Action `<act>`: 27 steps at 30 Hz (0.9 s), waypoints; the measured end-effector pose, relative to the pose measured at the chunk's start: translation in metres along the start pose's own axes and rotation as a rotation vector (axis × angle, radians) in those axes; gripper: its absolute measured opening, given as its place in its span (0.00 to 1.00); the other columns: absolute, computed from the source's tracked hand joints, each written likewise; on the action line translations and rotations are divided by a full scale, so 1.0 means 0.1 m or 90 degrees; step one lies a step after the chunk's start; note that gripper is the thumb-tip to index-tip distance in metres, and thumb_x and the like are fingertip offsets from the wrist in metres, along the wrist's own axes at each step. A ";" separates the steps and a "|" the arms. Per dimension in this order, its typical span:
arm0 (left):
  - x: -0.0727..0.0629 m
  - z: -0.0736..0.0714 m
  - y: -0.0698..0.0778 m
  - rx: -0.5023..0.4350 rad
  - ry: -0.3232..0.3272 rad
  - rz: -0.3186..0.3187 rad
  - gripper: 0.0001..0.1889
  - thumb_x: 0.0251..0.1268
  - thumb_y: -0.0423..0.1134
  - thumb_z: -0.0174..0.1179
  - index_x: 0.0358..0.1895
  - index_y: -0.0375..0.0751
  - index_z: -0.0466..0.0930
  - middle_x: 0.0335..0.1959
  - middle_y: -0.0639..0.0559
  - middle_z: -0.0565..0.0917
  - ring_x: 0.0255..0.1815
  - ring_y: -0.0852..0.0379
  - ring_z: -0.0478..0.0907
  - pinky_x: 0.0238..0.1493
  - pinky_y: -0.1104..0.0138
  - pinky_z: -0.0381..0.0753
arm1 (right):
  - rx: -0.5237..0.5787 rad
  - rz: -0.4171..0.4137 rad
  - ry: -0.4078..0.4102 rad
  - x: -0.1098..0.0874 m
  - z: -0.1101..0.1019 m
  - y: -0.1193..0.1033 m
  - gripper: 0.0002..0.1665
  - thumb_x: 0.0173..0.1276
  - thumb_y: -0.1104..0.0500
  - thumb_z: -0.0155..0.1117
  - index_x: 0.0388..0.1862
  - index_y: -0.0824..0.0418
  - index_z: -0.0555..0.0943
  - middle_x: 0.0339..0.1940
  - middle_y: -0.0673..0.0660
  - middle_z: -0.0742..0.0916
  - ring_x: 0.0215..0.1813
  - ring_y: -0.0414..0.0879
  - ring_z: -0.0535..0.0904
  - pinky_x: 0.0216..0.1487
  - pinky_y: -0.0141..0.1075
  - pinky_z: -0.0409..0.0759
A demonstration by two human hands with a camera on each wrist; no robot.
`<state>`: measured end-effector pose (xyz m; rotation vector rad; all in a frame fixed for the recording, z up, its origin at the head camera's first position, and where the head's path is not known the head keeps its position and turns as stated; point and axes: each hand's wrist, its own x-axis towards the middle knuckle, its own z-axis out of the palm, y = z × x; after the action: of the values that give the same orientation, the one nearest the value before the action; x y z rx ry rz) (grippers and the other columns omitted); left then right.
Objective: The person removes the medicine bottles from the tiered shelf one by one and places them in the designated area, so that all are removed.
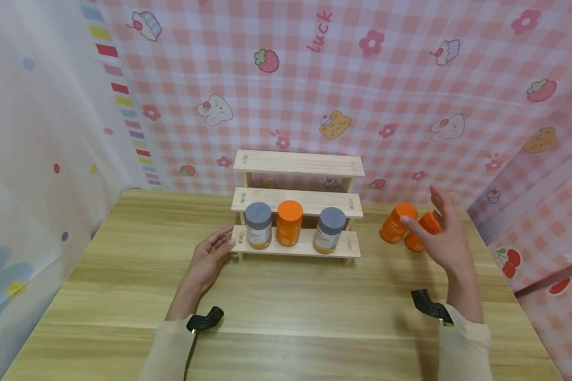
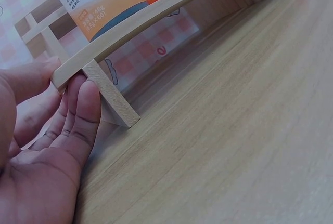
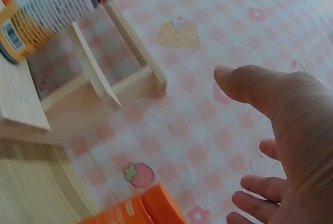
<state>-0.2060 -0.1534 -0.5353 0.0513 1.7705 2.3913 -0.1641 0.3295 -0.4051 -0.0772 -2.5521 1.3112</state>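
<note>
A three-step wooden shelf [image 1: 295, 202] stands at the back of the table. My left hand [image 1: 212, 257] grips the left end of its lowest step, with the thumb on the upper edge and fingers beneath [image 2: 57, 146]. On that step stand a grey-capped bottle [image 1: 259, 226], an orange bottle [image 1: 289, 224] and another grey-capped bottle [image 1: 329, 230]. Right of the shelf are two more orange bottles [image 1: 393, 228] [image 1: 414, 244], the second partly hidden by my right hand [image 1: 445, 241]. That hand hovers beside them, holding nothing, thumb spread from its fingers [image 3: 260, 192].
Wood-grain table [image 1: 305, 312] lies under everything. A pink checked cloth [image 1: 286, 100] hangs right behind the shelf, and a white printed cloth [image 1: 33, 132] hangs at the left. The upper two steps of the shelf bear no bottles.
</note>
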 end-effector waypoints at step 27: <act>0.00 0.01 0.02 -0.003 0.002 -0.011 0.29 0.76 0.30 0.58 0.77 0.33 0.63 0.47 0.56 0.81 0.44 0.63 0.80 0.43 0.72 0.86 | 0.072 -0.112 -0.147 -0.03 0.50 -0.25 0.54 0.68 0.59 0.74 0.84 0.38 0.54 0.79 0.60 0.71 0.77 0.60 0.69 0.76 0.60 0.68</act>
<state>-0.2062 -0.1533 -0.5334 0.0318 1.7599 2.3848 -0.1721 0.2746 -0.4131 0.3319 -2.5901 1.4639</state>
